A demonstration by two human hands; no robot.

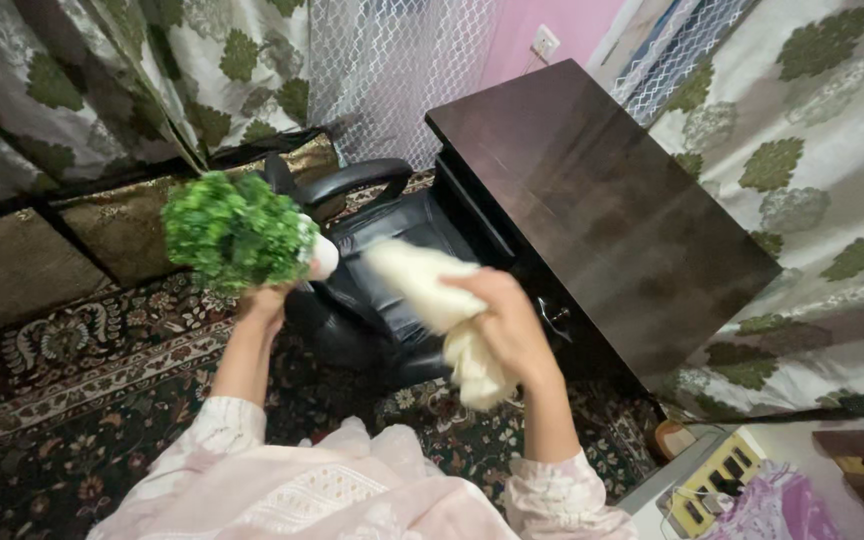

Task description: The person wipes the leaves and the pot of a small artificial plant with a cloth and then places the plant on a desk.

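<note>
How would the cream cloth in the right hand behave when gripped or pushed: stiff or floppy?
Probably floppy: the cream cloth bunches in the right hand and its loose end droops below the fist. Likely light, since one hand holds it up. It looks soft and should crumple rather than slide. The left hand holds a green plant.

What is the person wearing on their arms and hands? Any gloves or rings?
Both arms have loose, pale pink sleeves with a faint white woven or embroidered pattern, ending below the elbows, so the forearms are bare. The left hand and right hand wear no gloves. No rings, bracelets or watch show from this view, though the fingers are partly hidden.
</note>
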